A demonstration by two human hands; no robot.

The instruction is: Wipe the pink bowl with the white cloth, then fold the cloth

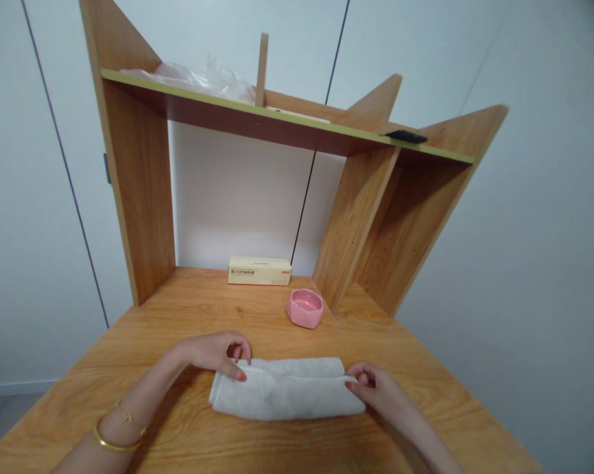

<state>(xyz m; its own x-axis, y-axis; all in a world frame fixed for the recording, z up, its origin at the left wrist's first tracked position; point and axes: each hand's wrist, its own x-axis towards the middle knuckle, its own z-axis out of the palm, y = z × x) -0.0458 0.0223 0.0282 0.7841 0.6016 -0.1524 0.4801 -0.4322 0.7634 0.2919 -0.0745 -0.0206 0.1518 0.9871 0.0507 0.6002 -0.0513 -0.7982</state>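
A white cloth, folded into a long strip, lies on the wooden desk in front of me. My left hand pinches the cloth's upper left corner with thumb and fingers. My right hand pinches the folded edge at the cloth's right end. A gold bangle sits on my left wrist.
A pink ceramic dish stands behind the cloth, right of centre. A long cream box lies at the back by the wall. A wooden hutch shelf overhead holds a plastic bag and a dark flat object.
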